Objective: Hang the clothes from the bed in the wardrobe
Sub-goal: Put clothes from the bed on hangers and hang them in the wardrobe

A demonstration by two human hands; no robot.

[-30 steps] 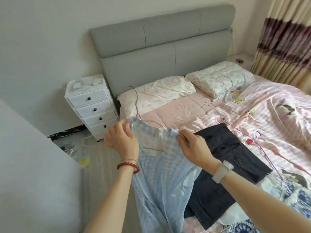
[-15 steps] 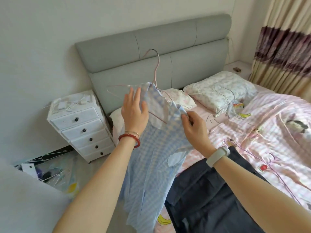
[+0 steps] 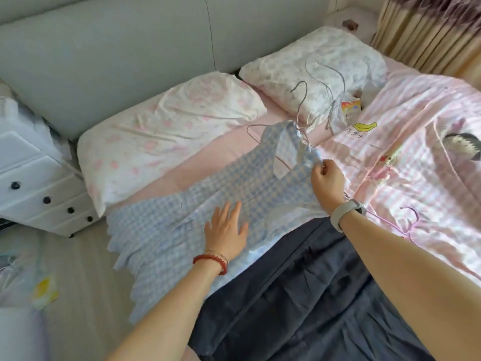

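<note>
Bedroom daylight falls on a bed [image 3: 213, 149] with a pink sheet, seen from its near left side. Nearest, at the bed's near edge, a dark navy garment [image 3: 307, 303] lies spread and creased. Just beyond it, a blue-and-white checked dress [image 3: 166, 230] lies flat across the sheet, its ruffled hem hanging over the left edge and its neckline pointing toward the pillows. The left hand [image 3: 226, 230], a red bead bracelet [image 3: 210, 263] on its wrist, rests flat on the dress's middle with fingers straight and spread, gripping nothing. The right hand [image 3: 326, 181], a pale wristband [image 3: 346, 213] on its wrist, pinches the right shoulder of the dress between curled fingers and thumb. A thin wire hanger [image 3: 299, 105] sits inside the neckline, its hook sticking out toward the head of the bed.

To the right, a pink striped duvet [image 3: 416, 157] carries a yellow banana print [image 3: 365, 126] with small dark characters beneath it, too blurred to read. A lilac hanger [image 3: 408, 222] lies on the duvet beside the right wrist. Farther on, two floral pillows [image 3: 166, 136] lie against the grey padded headboard [image 3: 130, 48], with more wire hangers [image 3: 330, 84] on the right one and a small orange-and-white packet [image 3: 351, 106] beside it, its print illegible. A white drawer unit [image 3: 33, 188] stands off the left edge, and striped curtains [image 3: 426, 35] hang at the far right corner
</note>
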